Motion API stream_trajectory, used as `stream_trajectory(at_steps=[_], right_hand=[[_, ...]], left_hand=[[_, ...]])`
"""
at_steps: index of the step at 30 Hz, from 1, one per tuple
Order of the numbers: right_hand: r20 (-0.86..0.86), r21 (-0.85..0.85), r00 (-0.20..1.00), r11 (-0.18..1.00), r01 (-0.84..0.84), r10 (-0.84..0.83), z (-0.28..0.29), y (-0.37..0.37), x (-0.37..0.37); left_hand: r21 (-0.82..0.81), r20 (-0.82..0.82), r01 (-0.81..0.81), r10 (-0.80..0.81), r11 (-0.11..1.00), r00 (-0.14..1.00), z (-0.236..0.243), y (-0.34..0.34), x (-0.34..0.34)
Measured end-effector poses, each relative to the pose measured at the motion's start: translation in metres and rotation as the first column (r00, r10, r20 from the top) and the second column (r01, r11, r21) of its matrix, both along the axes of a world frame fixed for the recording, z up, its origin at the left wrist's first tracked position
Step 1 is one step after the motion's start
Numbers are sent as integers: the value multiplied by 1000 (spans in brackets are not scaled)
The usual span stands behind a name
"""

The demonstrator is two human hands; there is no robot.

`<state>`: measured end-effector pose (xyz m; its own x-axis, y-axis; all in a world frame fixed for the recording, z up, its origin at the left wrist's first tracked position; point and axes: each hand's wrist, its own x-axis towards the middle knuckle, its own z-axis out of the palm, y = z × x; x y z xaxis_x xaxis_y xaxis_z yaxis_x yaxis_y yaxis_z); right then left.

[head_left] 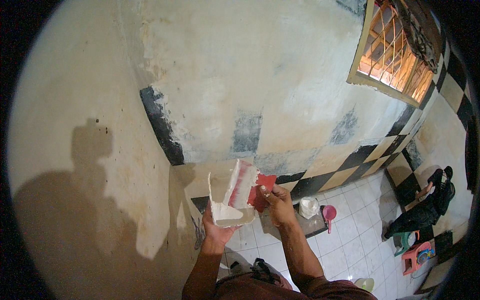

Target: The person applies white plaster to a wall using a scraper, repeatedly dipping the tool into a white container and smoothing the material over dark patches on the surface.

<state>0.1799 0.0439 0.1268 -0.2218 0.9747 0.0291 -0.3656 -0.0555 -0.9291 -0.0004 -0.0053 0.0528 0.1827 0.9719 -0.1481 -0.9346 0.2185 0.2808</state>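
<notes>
My left hand (217, 232) is closed around the lower left of a shallow putty tray (231, 216) coated in white paste. Its far side is hidden behind a red putty spreader (261, 192), whose broad blade is smeared with the same paste. My right hand (281, 206) grips the spreader with the thumb on top. The blade is tilted over the tray, and its lower edge seems to meet the paste, though exact contact is hard to tell. Ahead is a wall (240, 80), pale with patchy, half-covered black squares.
A white bag (309, 207) stands on a dark slab (316, 227), a pink dipper (329, 213) beside it. A person in dark clothes (425, 205) is at the right, near a pink stool (416, 257). A grilled window (392, 50) is upper right; a side wall (60, 150) rises left.
</notes>
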Motion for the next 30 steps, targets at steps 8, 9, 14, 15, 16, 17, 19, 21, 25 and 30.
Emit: stream_trajectory(at_steps=[8, 9, 14, 15, 16, 17, 19, 21, 25, 30], right_hand=[[44, 0, 997, 998, 60, -60, 0, -2, 2], [43, 0, 997, 998, 61, -61, -1, -2, 2], [-1, -28, 995, 995, 98, -99, -3, 0, 2], [0, -29, 995, 995, 100, -100, -4, 0, 3], [-5, -58, 997, 995, 79, -79, -6, 1, 5], [-11, -87, 998, 995, 58, -59, -7, 2, 7], [-32, -130, 997, 990, 63, -68, -8, 2, 8], [-54, -174, 996, 983, 63, -74, -8, 2, 8], [-100, -246, 994, 969, 17, -43, -13, 5, 12], [-135, -311, 991, 949, -41, -2, -18, 10, 13]], left_hand=[[22, 4, -7, 7, 1000, 1000, 15, 1, 6], [22, 4, -7, 7, 1000, 1000, 12, 1, 6], [36, -7, 10, -10, 999, 1000, 8, 3, 6], [35, -6, 11, -11, 999, 1000, 9, 5, 7], [46, 1, 10, -10, 999, 1000, 10, 6, 7], [57, 7, 8, -9, 998, 1000, 10, 7, 8], [53, 12, 12, -12, 999, 1000, 10, 7, 8], [47, 15, 11, -12, 999, 1000, 8, 7, 7], [9, 19, -2, 2, 1000, 1000, 1, 7, 6], [-26, 21, -17, 18, 1000, 1000, -4, 11, 4]])
